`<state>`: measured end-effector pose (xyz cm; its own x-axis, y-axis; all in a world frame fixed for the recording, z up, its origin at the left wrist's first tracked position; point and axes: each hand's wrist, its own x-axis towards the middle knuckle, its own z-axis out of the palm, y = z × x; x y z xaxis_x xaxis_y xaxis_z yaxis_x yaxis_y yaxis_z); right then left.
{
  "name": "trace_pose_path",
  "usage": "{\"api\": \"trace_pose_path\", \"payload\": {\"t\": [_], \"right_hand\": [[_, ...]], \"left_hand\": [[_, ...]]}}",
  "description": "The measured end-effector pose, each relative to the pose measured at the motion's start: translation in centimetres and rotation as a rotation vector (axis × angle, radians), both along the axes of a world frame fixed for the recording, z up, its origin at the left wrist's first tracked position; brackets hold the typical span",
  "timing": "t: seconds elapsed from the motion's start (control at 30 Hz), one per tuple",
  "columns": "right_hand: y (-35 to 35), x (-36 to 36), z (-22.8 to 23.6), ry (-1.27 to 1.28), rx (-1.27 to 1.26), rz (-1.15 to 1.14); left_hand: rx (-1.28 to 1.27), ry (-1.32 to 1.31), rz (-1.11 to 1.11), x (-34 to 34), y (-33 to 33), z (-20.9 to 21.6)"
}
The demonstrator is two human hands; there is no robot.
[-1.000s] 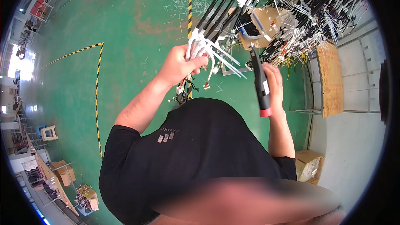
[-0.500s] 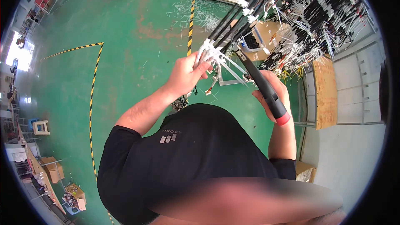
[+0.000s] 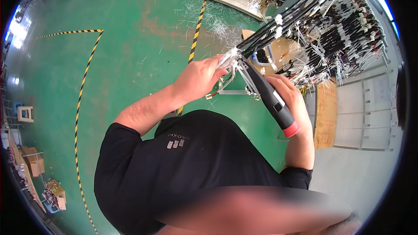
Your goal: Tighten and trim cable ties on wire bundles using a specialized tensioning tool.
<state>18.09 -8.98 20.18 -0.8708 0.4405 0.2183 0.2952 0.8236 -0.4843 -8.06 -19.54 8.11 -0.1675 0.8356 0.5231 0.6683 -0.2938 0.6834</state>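
Left hand: While its bare forearm reaches out from a black short sleeve, it grasps the white-wrapped near end of a long bundle of black cables.
Cable bundle: held aloft, it slants up and to the right from the left hand, with white bindings partway along.
Loose end: a small white connector on thin wires hangs below the left hand.
Right hand: wrapped about a black handheld tool with a red end cap; some fingers are hidden behind it.
Tool tip: narrow, at the white-wrapped end, just beside slender white strips; whether they touch cannot be told.
Behind the tool: a brown cardboard box and a blue-and-white plastic container.
Upper right: a dense mass of hanging black and white cables, near a tan wooden panel.
Green floor: crossed by yellow-and-black striped tape, with thin white scraps scattered beside it.
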Motion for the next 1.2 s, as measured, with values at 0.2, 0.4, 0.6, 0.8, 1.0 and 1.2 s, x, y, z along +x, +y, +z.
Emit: {"api": "trace_pose_path", "payload": {"t": [0.2, 0.4, 0.6, 0.8, 1.0, 1.2], "right_hand": [[0.9, -1.5, -1.8, 0.044, -0.026, 0.014], [1.8, -2.6, -3.8, 0.166, 0.247, 0.056], [1.5, -3.0, -4.1, 0.109, 0.289, 0.047], [1.1, -4.0, -2.4, 0.070, -0.154, 0.000], [0.9, -5.0, -1.2, 0.011, -0.202, 0.032], [0.4, -6.1, -1.8, 0.017, -0.197, 0.017]], "left_hand": [[0.143, 0.154, 0.043, -1.2, 0.2, 0.1], [-0.114, -0.183, -0.024, -3.7, 0.0, 2.0], [-0.283, -0.547, -0.170, -6.4, 0.4, 2.7], [-0.270, -0.485, -0.153, -6.4, 0.9, 1.9], [-0.218, -0.356, -0.082, -6.9, 1.1, 1.9], [-0.104, -0.127, 0.045, -7.4, 1.3, 1.6]]}}
